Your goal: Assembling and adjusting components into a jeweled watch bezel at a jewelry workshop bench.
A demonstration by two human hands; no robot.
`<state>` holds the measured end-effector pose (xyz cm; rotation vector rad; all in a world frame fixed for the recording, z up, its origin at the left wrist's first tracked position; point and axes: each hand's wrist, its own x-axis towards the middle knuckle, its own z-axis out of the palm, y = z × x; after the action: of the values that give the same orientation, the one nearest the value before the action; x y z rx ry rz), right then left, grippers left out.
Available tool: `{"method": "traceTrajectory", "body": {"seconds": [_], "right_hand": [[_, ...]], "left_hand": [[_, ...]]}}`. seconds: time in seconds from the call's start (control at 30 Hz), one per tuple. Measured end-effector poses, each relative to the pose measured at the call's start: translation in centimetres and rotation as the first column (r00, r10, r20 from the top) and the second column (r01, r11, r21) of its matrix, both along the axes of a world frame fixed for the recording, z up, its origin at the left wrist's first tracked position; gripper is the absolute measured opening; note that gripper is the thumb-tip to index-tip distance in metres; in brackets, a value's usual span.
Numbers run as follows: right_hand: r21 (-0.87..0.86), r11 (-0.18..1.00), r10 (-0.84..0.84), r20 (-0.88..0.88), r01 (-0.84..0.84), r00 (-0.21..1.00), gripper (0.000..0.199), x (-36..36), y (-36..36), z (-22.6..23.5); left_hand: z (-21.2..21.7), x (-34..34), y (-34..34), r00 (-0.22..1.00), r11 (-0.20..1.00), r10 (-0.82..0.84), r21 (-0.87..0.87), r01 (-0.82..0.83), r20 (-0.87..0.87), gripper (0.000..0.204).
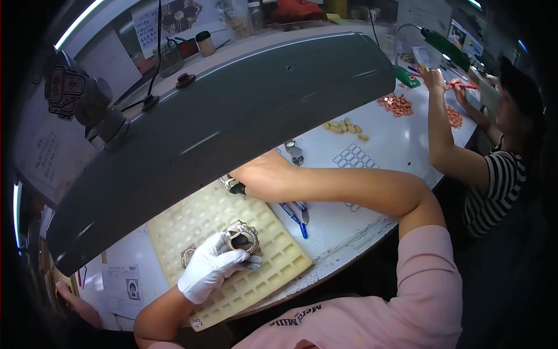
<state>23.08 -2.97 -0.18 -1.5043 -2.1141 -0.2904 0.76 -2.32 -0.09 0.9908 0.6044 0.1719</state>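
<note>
My left hand, in a white glove with greyish fingertips, is closed around a silver watch case with a ring of sparkling stones and an open middle. It holds the case just above a cream tray full of small square pockets. My bare right hand reaches over the tray's far side. The lamp hood covers its fingers, so what they hold cannot be made out. Beside it show a dark piece and part of a silver metal piece. Another metal case lies on the tray left of my glove.
A long grey lamp hood hangs low across the view. Blue-handled tweezers lie right of the tray. Farther off are yellowish finger cots and reddish small pieces. A co-worker works at the right; another person's hand shows at left.
</note>
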Motion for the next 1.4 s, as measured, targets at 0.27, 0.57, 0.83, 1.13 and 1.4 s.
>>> {"method": "traceTrajectory", "body": {"seconds": [0.27,0.57,0.83,1.13,1.4], "right_hand": [[-0.212,0.84,-0.518,-0.045,0.499,0.854,0.022,22.1,-1.2,3.8],[-0.099,0.377,-0.901,0.189,0.921,0.39,0.023,40.1,-0.5,1.1],[0.007,0.442,-0.876,0.219,0.897,0.43,0.025,42.1,-0.3,-2.1],[-0.092,0.796,-0.6,0.01,0.599,0.8,0.03,34.1,1.5,-0.1],[-0.06,0.834,-0.551,-0.09,0.548,0.83,0.031,38.4,2.7,0.9]], "left_hand": [[0.5,0.4,0.7,0.988,0.999,-0.036,0.003,0.037,-0.15,0.031],[1.3,1.3,0.4,0.969,0.997,0.061,-0.032,-0.071,-0.24,0.033],[1.1,1.3,0.3,0.983,0.983,0.135,-0.109,-0.15,-0.126,0.035],[1.0,0.7,0.2,0.972,0.985,0.15,-0.053,-0.162,-0.183,0.038],[0.9,0.8,0.4,0.984,0.995,0.072,-0.055,-0.082,-0.163,0.042]]}}
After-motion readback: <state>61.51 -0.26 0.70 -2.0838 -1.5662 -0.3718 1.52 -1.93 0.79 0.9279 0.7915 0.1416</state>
